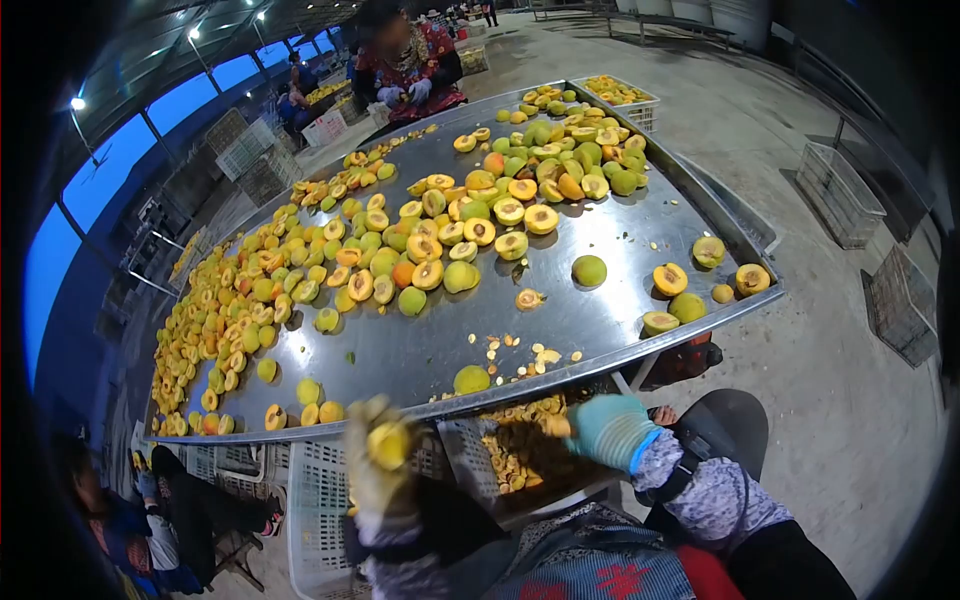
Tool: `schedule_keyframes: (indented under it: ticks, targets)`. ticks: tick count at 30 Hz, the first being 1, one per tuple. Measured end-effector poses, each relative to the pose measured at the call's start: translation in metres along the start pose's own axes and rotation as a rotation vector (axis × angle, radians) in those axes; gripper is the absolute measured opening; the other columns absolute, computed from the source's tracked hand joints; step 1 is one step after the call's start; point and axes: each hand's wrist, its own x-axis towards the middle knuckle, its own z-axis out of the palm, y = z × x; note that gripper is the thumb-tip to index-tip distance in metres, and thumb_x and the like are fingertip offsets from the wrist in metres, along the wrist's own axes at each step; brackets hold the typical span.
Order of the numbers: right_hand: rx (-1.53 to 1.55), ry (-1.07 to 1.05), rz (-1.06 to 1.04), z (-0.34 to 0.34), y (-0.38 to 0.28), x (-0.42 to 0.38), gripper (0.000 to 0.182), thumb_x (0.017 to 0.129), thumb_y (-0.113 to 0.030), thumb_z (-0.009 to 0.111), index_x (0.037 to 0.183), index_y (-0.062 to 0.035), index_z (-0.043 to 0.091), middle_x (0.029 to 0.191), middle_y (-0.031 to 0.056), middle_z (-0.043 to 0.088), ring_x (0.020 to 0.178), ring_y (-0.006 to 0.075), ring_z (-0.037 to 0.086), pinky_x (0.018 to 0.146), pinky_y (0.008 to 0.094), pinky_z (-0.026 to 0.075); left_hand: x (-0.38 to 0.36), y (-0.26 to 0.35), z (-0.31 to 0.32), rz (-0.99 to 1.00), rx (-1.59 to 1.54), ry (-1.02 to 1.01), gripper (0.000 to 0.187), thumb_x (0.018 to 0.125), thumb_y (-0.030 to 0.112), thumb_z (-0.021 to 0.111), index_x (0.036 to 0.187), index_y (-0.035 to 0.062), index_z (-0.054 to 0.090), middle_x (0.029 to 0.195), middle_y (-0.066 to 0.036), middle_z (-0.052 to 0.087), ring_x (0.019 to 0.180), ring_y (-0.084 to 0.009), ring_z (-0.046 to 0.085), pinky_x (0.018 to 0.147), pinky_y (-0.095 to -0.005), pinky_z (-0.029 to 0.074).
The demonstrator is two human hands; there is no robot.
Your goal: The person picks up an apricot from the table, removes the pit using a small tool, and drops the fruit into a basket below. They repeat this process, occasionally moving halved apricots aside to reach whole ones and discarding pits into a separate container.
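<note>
My left hand [380, 468], in a pale glove smeared by motion, is just below the near edge of the steel table [420, 370]. It is closed on a yellow peach half [389, 445]. My right hand [608, 432], in a teal glove, reaches over a crate of peach scraps [520, 435] below the table edge. Its fingers look closed, and I cannot make out what is at their tips. On the table near my hands lie a green-yellow peach half [472, 379] and several loose pits [545, 355].
A large heap of halved peaches [260, 290] covers the table's left and far parts. A white crate [320, 510] stands below my left hand. Across the table is a person [405, 60] in gloves; another person [150, 520] sits at lower left. Empty crates [840, 195] stand on the right floor.
</note>
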Motion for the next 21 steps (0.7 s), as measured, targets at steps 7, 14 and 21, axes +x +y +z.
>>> schedule_keyframes:
  ticks: [7, 14, 21]
  targets:
    - [0.390, 0.194, -0.086, -0.016, -0.001, -0.007, 0.044, 0.092, -0.050, 0.058, 0.103, -0.0078, 0.066, 0.079, 0.0199, 0.068, 0.077, 0.0390, 0.068, 0.072, 0.0491, 0.054, 0.014, 0.073, -0.045, 0.102, 1.128, 0.188, 0.039, 0.097, 0.026, 0.063, 0.121, -0.0045, 0.060, 0.101, -0.009, 0.064, 0.089, -0.0140, 0.061, 0.074, -0.0274, 0.052]
    - [0.427, 0.357, -0.116, -0.010, -0.007, -0.010, 0.038, 0.089, -0.043, 0.064, 0.111, -0.0125, 0.062, 0.075, 0.0183, 0.067, 0.071, 0.0398, 0.065, 0.062, 0.0509, 0.051, 0.176, -0.040, 0.101, 0.379, 1.594, -0.389, 0.063, 0.091, 0.048, 0.063, 0.138, 0.0065, 0.052, 0.132, -0.023, 0.059, 0.123, -0.0372, 0.057, 0.103, -0.0393, 0.046]
    - [0.469, 0.324, -0.077, -0.021, -0.005, -0.006, 0.040, 0.090, -0.041, 0.064, 0.113, -0.0086, 0.058, 0.075, 0.0200, 0.066, 0.068, 0.0409, 0.066, 0.062, 0.0497, 0.052, 0.221, -0.117, 0.105, 0.568, 2.101, -0.401, 0.048, 0.089, 0.045, 0.061, 0.119, 0.0069, 0.060, 0.106, -0.023, 0.064, 0.095, -0.0402, 0.065, 0.082, -0.0485, 0.054]
